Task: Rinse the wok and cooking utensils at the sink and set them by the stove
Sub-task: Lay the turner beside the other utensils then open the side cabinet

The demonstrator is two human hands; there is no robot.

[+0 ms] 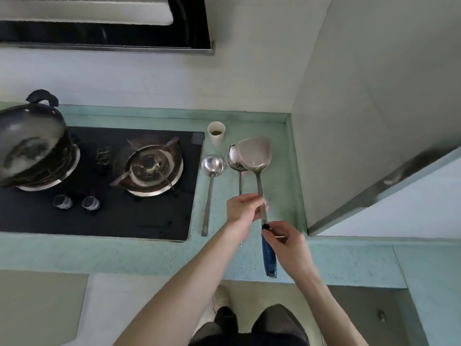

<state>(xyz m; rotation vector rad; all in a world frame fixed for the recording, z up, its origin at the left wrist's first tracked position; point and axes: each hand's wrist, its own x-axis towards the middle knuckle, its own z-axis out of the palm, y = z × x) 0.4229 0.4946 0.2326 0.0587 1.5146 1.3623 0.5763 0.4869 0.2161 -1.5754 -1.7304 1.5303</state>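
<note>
A metal spatula (255, 154) with a blue handle hangs over the green counter (324, 258) right of the stove. My left hand (243, 209) grips its metal shaft. My right hand (287, 242) pinches the shaft just above the blue handle. Under the spatula's blade lies a metal ladle (234, 158), partly hidden. Another ladle (212, 166) lies on the counter beside the stove edge. The dark wok (30, 146) sits tilted on the left burner.
The black gas stove (99, 216) has a bare right burner (149, 168) and two knobs. A white paper cup (216, 133) stands behind the ladles. A wall corner (349, 121) closes the right side. A range hood (104, 23) hangs above.
</note>
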